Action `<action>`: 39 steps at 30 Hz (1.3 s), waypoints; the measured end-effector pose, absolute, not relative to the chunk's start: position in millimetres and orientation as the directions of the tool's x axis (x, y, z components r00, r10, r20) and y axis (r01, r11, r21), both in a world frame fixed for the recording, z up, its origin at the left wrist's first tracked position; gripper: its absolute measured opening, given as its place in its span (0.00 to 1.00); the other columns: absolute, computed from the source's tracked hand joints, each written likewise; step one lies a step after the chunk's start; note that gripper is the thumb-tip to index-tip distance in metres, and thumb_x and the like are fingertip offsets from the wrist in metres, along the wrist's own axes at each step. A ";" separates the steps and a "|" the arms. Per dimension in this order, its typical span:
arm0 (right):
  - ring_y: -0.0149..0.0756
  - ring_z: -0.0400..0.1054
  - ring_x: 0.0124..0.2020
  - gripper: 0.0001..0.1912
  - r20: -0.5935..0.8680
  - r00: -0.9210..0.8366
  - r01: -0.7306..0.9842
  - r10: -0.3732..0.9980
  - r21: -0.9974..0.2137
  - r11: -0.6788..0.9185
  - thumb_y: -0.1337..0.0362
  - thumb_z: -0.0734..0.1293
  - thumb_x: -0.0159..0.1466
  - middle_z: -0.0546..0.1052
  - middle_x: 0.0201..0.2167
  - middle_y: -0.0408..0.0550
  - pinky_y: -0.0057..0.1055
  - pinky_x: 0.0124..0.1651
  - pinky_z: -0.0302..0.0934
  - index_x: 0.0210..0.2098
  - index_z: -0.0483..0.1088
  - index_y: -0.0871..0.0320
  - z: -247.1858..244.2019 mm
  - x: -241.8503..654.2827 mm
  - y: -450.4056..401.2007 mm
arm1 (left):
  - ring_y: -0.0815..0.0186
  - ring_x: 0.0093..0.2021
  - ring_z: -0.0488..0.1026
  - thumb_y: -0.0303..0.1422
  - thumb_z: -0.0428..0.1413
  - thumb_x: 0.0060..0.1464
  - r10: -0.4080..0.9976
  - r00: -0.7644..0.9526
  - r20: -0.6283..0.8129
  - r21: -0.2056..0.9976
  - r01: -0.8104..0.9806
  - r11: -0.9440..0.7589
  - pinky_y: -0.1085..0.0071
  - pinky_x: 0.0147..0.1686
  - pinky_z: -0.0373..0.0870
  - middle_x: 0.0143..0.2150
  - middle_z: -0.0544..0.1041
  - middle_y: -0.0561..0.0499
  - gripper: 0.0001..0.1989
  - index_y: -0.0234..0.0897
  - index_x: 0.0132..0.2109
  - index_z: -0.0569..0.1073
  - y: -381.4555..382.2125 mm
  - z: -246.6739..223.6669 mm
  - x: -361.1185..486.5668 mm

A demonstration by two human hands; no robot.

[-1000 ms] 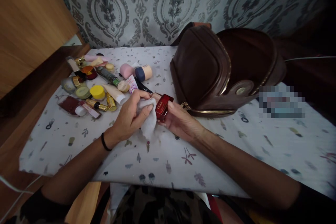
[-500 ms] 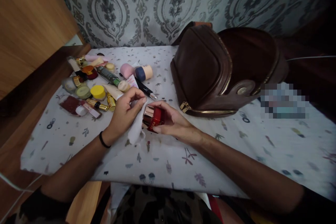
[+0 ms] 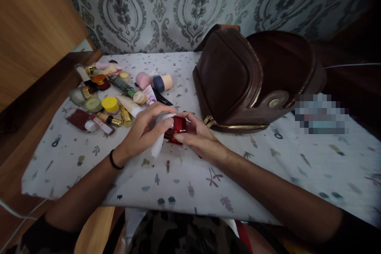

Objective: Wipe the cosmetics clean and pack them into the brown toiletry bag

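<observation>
Between my hands, above the printed cloth, is a small red glass bottle [image 3: 179,124] with a shiny metallic cap, likely perfume by its look. My right hand [image 3: 200,137] grips it from the right, thumb in front and fingers behind. A white wipe [image 3: 158,146] is pinched in my left hand [image 3: 150,127], pressed against the cap end of the bottle and hiding much of it. A black band circles my left wrist. Just beyond my left hand lie a cream tube [image 3: 129,105] and a black tube [image 3: 160,98].
Several cosmetics crowd the left side, among them a yellow-lidded jar [image 3: 110,104], a dark red bottle [image 3: 77,119] and a blue-and-cream jar [image 3: 162,82]. A brown leather bag [image 3: 230,83] with its zip undone stands at the right. A blurred item [image 3: 321,114] lies beyond it.
My left hand has closed further over the wipe and moved right onto the cap end. The bottle has turned slightly in my right hand, showing more of its red side.
</observation>
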State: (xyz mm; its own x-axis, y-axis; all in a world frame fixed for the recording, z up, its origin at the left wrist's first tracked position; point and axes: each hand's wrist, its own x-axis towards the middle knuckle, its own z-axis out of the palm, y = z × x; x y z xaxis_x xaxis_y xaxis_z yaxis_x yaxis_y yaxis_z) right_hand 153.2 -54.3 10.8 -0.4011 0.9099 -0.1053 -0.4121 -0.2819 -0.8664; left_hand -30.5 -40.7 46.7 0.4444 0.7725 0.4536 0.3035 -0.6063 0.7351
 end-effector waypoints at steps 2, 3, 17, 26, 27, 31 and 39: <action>0.31 0.72 0.34 0.27 -0.141 -0.387 -0.461 0.911 -0.826 -0.324 0.60 0.80 0.48 0.76 0.37 0.41 0.26 0.34 0.66 0.42 0.68 0.55 13.8 153.1 -54.4 | 0.55 0.53 0.71 0.46 0.51 0.65 0.704 0.524 0.479 0.644 0.335 -0.688 0.58 0.53 0.69 0.51 0.74 0.42 0.20 0.38 0.56 0.70 -40.9 44.9 -30.5; 0.30 0.71 0.34 0.26 -0.151 -0.392 -0.480 0.907 -0.808 -0.342 0.60 0.80 0.48 0.76 0.37 0.41 0.26 0.34 0.66 0.41 0.68 0.55 15.1 153.3 -54.4 | 0.55 0.54 0.70 0.45 0.52 0.64 0.688 0.548 0.475 0.604 0.365 -0.708 0.57 0.54 0.69 0.53 0.73 0.41 0.21 0.38 0.58 0.68 -40.9 43.3 -30.4; 0.32 0.71 0.38 0.25 0.141 -0.424 -0.169 0.895 -0.983 0.075 0.62 0.78 0.52 0.72 0.40 0.42 0.34 0.45 0.68 0.43 0.63 0.52 1.6 150.6 -57.8 | 0.66 0.33 0.66 0.33 0.46 0.66 0.849 0.353 0.393 0.720 0.455 -0.523 0.69 0.36 0.63 0.33 0.69 0.54 0.08 0.38 0.39 0.67 -42.5 42.2 -23.9; 0.34 0.71 0.39 0.25 0.203 -0.402 -0.086 0.893 -0.979 0.184 0.63 0.77 0.53 0.73 0.42 0.43 0.36 0.47 0.67 0.46 0.63 0.52 4.6 150.9 -60.9 | 0.67 0.33 0.68 0.35 0.49 0.65 0.898 0.272 0.345 0.819 0.381 -0.430 0.71 0.36 0.66 0.31 0.70 0.55 0.09 0.38 0.37 0.69 -38.2 40.6 -26.7; 0.34 0.71 0.39 0.25 0.179 -0.390 -0.102 0.903 -0.983 0.151 0.62 0.77 0.53 0.73 0.42 0.43 0.36 0.46 0.67 0.45 0.63 0.52 4.8 151.3 -60.2 | 0.67 0.33 0.68 0.35 0.49 0.65 0.886 0.287 0.365 0.805 0.380 -0.455 0.71 0.35 0.66 0.31 0.71 0.54 0.09 0.38 0.37 0.70 -39.1 40.6 -26.7; 0.33 0.71 0.40 0.26 0.058 -0.341 -0.218 0.938 -0.976 -0.019 0.59 0.78 0.52 0.72 0.44 0.43 0.34 0.44 0.68 0.44 0.64 0.52 6.4 152.0 -57.7 | 0.66 0.37 0.73 0.33 0.51 0.65 0.800 0.354 0.485 0.700 0.391 -0.598 0.69 0.40 0.69 0.38 0.77 0.51 0.07 0.37 0.43 0.72 -42.7 40.7 -27.1; 0.29 0.68 0.34 0.19 -0.074 -0.308 -0.505 0.949 -0.832 -0.229 0.60 0.78 0.53 0.74 0.35 0.39 0.26 0.33 0.63 0.39 0.69 0.54 13.2 149.1 -55.5 | 0.58 0.53 0.74 0.23 0.54 0.61 0.468 0.510 0.722 0.343 0.325 -0.881 0.55 0.55 0.71 0.48 0.79 0.43 0.11 0.37 0.49 0.71 -41.2 41.9 -29.0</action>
State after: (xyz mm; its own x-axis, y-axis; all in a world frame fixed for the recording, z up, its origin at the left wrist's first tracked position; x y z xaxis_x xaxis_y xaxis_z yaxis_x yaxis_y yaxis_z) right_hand 149.1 -55.5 13.2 -0.3079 0.9485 -0.0743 -0.5048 -0.2290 -0.8323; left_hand -29.0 -41.2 41.9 0.5097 0.4685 0.7216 0.3246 -0.8815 0.3430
